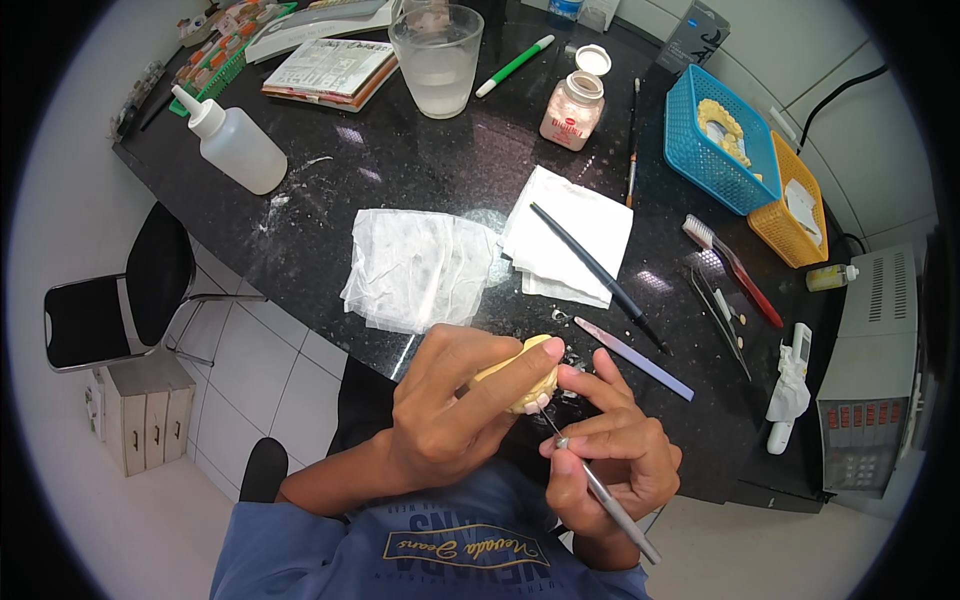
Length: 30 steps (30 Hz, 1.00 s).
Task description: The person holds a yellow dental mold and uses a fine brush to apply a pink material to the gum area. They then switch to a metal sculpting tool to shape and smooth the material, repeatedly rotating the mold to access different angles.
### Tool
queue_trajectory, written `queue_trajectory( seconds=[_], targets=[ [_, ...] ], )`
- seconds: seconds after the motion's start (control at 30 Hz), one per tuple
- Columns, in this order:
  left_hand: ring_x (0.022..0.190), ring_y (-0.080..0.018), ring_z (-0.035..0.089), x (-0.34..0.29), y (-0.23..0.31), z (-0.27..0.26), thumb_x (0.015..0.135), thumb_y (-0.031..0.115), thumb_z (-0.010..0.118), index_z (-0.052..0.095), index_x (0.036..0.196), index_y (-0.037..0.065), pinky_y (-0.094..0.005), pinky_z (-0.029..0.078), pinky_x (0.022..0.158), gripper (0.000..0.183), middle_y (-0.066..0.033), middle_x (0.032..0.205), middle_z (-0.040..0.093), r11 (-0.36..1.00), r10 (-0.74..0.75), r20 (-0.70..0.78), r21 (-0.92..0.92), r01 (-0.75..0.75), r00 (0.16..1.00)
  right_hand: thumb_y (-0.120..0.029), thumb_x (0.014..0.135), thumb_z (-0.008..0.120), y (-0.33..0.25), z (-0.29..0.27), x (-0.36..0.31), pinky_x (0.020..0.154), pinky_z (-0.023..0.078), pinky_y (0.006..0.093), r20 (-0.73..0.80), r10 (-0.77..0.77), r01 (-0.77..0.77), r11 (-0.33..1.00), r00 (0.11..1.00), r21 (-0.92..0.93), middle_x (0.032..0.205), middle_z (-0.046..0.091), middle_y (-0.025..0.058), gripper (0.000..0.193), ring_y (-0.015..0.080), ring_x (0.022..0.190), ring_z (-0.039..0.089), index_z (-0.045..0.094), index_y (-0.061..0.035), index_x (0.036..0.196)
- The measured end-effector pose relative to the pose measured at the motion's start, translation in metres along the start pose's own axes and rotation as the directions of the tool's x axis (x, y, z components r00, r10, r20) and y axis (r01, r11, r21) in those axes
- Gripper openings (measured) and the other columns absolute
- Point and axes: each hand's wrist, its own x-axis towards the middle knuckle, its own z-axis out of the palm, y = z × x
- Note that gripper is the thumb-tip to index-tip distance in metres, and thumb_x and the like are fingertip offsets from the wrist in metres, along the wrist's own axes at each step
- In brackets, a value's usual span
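My left hand (440,410) is wrapped round a yellow dental cast (543,388), its fingers covering much of it. Pale teeth (541,404) show along the cast's lower edge. Between the fingertips of my right hand (632,455) is a slim metal dental carver (612,502), held like a pen. Its thin tip points up at the teeth and appears to touch them. My right index finger reaches close to the cast's side. Just beyond the hands lie a crumpled white tissue (420,265), a folded white cloth (570,235) and a lilac file-like strip (635,358).
A dark brush-like tool (595,260) rests across the cloth. At the right are tweezers (722,325), a red toothbrush (740,270) and a blue basket (705,150) with another cast. A glass of liquid (437,75), an uncapped jar (573,112) and a squeeze bottle (235,145) stand farther back.
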Motion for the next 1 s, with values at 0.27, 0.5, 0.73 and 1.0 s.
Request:
queue_trajectory(
  seconds=[0.27, 0.5, 0.73, 1.0],
  targets=[
    [0.078, -0.0249, 0.062, 0.006, 0.006, -0.005, 0.069, -0.003, 0.076, 0.07, 0.116, 0.003, -0.0317, 0.051, 0.068, 0.048, -0.0097, 0.092, 0.066, 0.984, -0.145, 0.039, -0.102, 0.148, 0.989, 0.003, 0.075, 0.071, -0.001, -0.005, -0.004, 0.093, 0.051, 0.0482, -0.125, 0.048, -0.034, 0.993, 0.991, 0.112, 0.071, 0.068, 0.0099, 0.017, 0.0303, 0.084, 0.072, 0.061, -0.0023, 0.087],
    [0.093, -0.0186, 0.065, 0.014, 0.012, -0.019, 0.091, 0.002, 0.065, 0.058, 0.127, -0.004, -0.03, 0.053, 0.08, 0.038, -0.0151, 0.109, 0.066, 0.603, -0.457, 0.325, -0.571, 0.557, 0.828, 0.001, 0.077, 0.075, -0.009, -0.007, -0.006, 0.066, 0.05, 0.0272, -0.103, 0.024, -0.05, 0.964, 0.994, -0.259, 0.079, 0.064, 0.012, 0.022, 0.0186, 0.071, 0.063, 0.06, -0.0007, 0.094],
    [0.106, -0.0315, 0.067, 0.021, 0.016, -0.018, 0.101, 0.019, 0.054, 0.048, 0.133, -0.008, -0.0396, 0.056, 0.091, 0.042, -0.0167, 0.108, 0.066, 0.113, -0.552, 0.515, -0.732, 0.671, 0.655, 0.0, 0.07, 0.082, -0.006, -0.001, -0.007, 0.053, 0.052, 0.0282, -0.093, -0.138, 0.095, 0.924, 0.986, -0.371, 0.078, 0.066, 0.0096, 0.029, 0.021, 0.064, 0.066, 0.065, -0.0034, 0.093],
    [0.104, -0.0291, 0.067, 0.02, 0.019, -0.017, 0.099, 0.018, 0.058, 0.052, 0.13, -0.006, -0.0389, 0.057, 0.088, 0.04, -0.0143, 0.105, 0.067, 0.271, -0.556, 0.426, -0.719, 0.64, 0.714, 0.003, 0.069, 0.077, -0.005, -0.009, -0.02, 0.057, 0.055, 0.0305, -0.004, -0.151, 0.139, 0.917, 0.989, -0.373, 0.075, 0.066, 0.0095, 0.026, 0.0223, 0.063, 0.067, 0.063, -0.0026, 0.089]
  ],
)
